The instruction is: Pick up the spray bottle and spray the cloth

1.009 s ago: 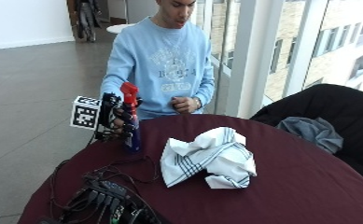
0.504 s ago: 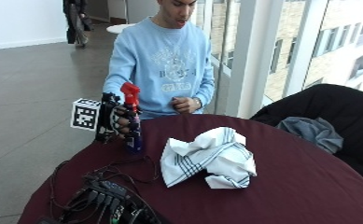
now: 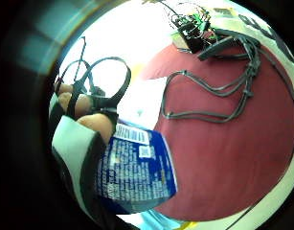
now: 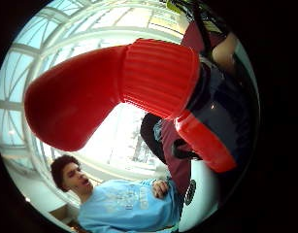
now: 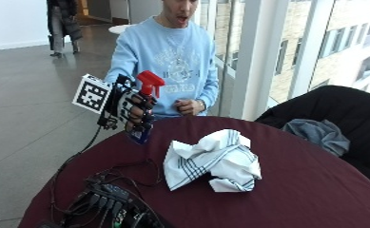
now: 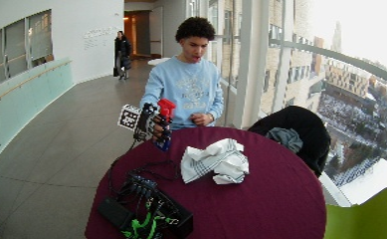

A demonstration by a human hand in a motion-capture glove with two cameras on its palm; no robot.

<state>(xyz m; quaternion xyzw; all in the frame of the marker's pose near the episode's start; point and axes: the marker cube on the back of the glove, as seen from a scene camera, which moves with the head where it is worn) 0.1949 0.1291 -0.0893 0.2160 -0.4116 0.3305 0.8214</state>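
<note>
Above the maroon table, hands clamped on red-topped spray bottle, blue label's print unreadable, beside crumpled cloth.

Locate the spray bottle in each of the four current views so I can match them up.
Outside view: spray bottle gripped in the gloved right hand, raised over the table's near-left edge.
Wide outside view: spray bottle left of the crumpled cloth.
Thumb side palm view: its red head fills the picture.
Little finger side palm view: its blue label beside the palm.
Shared landmark: the maroon table.
</note>
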